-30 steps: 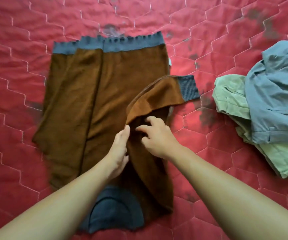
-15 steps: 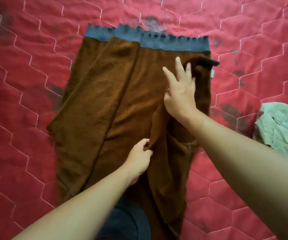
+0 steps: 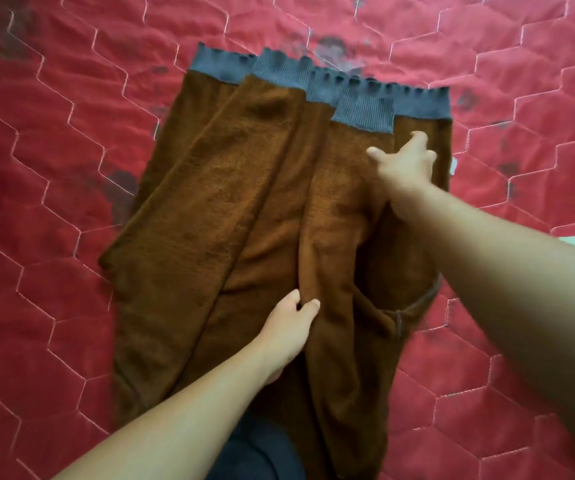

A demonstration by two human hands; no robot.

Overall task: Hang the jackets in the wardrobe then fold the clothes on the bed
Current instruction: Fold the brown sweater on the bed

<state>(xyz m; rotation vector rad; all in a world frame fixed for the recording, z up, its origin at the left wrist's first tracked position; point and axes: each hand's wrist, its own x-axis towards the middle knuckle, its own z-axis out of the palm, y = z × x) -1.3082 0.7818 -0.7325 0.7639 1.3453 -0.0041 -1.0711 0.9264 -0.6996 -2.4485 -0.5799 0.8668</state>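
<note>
1. Nearest, the left hand (image 3: 291, 322) pinches a ridge of the brown sweater (image 3: 230, 209), which lies spread on the red quilt (image 3: 71, 306).
2. Beyond it, the right hand (image 3: 405, 164) rests spread-fingered on the folded-in sleeve (image 3: 334, 220), just short of its grey cuff (image 3: 364, 114).
3. This looks like the sleeve-folding step. The next move probably calls for smoothing the sleeve, then doubling the body toward the hem (image 3: 428, 102).

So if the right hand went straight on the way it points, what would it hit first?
Probably the grey ribbed cuff of the folded-in sleeve, lying on the brown sweater just beyond the right hand; its exact heading is hard to judge.
</note>
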